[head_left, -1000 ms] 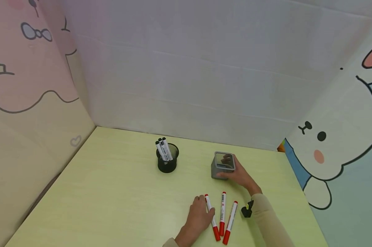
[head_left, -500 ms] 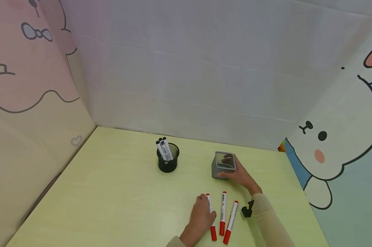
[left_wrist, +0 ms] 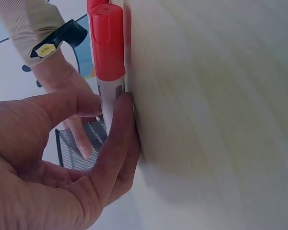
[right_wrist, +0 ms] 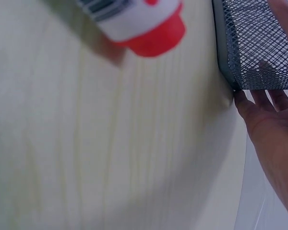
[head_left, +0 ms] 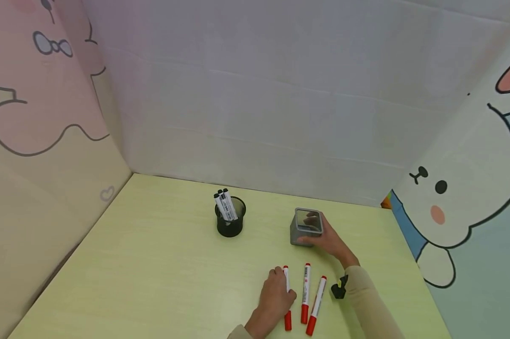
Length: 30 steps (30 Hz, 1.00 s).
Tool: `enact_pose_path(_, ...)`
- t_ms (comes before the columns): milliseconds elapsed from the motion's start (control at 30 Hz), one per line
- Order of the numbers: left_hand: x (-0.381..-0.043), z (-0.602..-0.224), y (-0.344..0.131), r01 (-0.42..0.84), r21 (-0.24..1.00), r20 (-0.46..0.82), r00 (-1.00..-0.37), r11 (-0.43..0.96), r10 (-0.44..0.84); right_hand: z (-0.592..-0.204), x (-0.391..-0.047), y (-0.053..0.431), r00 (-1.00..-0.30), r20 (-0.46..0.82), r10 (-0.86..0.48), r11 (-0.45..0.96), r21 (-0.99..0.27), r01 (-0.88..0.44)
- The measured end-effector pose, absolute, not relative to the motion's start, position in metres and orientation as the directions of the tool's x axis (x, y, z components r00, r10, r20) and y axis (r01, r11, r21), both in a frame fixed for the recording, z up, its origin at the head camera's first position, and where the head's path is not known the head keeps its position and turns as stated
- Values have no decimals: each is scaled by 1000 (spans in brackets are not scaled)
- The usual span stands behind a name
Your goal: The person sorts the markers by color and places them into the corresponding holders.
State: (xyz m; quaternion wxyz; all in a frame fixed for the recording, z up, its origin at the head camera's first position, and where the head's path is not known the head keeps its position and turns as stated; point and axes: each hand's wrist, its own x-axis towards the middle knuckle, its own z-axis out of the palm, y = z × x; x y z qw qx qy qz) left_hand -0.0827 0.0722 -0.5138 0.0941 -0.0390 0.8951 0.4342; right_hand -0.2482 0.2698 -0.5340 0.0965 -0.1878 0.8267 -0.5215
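Observation:
My left hand (head_left: 273, 296) pinches a red-capped whiteboard marker (head_left: 287, 321) between thumb and fingers, low over the table. The left wrist view shows its red cap (left_wrist: 109, 43) pointing away from the palm, with part of the white barrel hidden by the fingers. To the right lie two more red-capped markers, a middle one (head_left: 305, 289) and a slanted one (head_left: 317, 301). My right hand (head_left: 330, 240) grips a square grey mesh pen holder (head_left: 300, 237), thumb at the near side and fingers behind. The holder stands upright on the table, and no marker shows inside.
A round black mesh pen cup (head_left: 229, 230) stands farther back to the left, with several black-capped markers (head_left: 226, 207) leaning in it. A black wrist strap mount (head_left: 338, 288) sits by the right sleeve. Printed cloth walls border the pale yellow table (head_left: 153, 263).
My left hand has closed in on the leftmost red marker and turned it, swinging its red cap leftward. My right hand and the mesh holder have stayed in place.

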Motion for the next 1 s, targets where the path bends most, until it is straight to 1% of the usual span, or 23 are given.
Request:
enact_pose_path(200,-82,-513,70,-166,791,-213,-977,589,10,-534,-247,269,-912,32,-409,389,-898,-206)
enact_pose_path(533,-84,-505,67,-143,835,-173,-985,531,6,-533,-247,269,-914,30,-404,398,-894,-205)
enact_pose_path(1000,-89,-495,67,-71,892,-69,-997,447,-19,-534,-247,269,-918,43,-395,416,-882,-221)
